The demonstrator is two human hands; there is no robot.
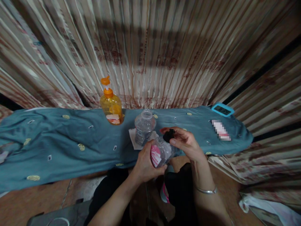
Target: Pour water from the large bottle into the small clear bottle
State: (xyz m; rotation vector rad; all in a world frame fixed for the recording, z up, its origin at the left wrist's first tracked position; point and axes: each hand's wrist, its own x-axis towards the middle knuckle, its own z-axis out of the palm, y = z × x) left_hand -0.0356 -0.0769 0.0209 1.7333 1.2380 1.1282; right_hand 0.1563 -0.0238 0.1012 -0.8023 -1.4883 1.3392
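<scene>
A clear plastic bottle [166,151] with a pink and white label lies tilted in my left hand [144,163], whose fingers and thumb wrap round its body. On the bottle's neck sits a black cap [168,135]. My right hand [188,143] has its thumb and fingers closed about this cap. Just beyond my left hand, a second clear bottle [144,127] stands upright with an uncovered mouth, on a white paper [132,135]. Farther back and to the left is an orange pump bottle [111,107], partly filled with yellow-orange liquid.
Blue-green patterned cloth [94,150] covers the long, narrow table. A blue-framed digital clock [222,110] and a blurred-out pink item [221,130] are at its right end. Patterned curtains [150,56] hang close behind. Below the front edge, a grey stool-like object [61,215] shows at lower left.
</scene>
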